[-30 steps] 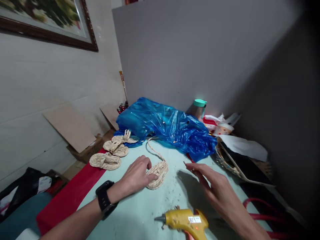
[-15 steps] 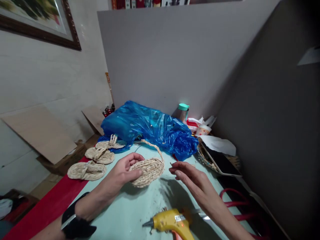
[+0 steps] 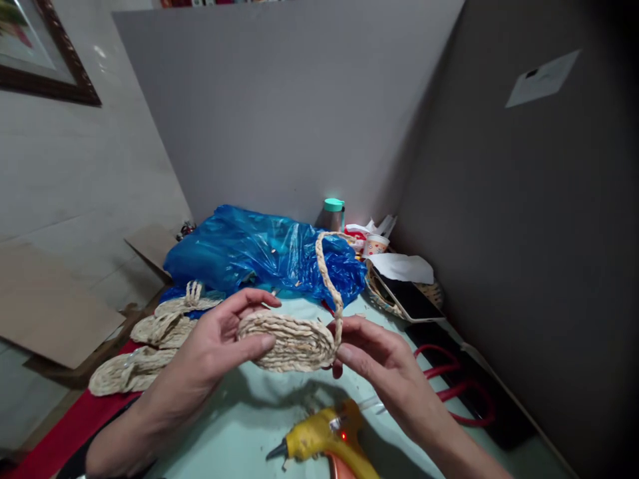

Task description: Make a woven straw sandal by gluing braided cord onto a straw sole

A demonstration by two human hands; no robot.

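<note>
An oval sole of coiled straw braid is held up above the pale green table. My left hand grips its left end, thumb underneath and fingers over the top. My right hand pinches its right end, where a loose braid tail rises and loops back toward the blue bag. Below the hands lies a yellow glue gun with a small red light, nozzle pointing left.
A crumpled blue plastic bag lies at the back of the table. Three finished straw sandals rest at the left by a red strip. A teal-lidded bottle, a paper cup, a basket with a tablet and red cable crowd the right.
My left hand lifted the straw sole off the table. My right hand came in and took hold of its right end. The view swung to the right.
</note>
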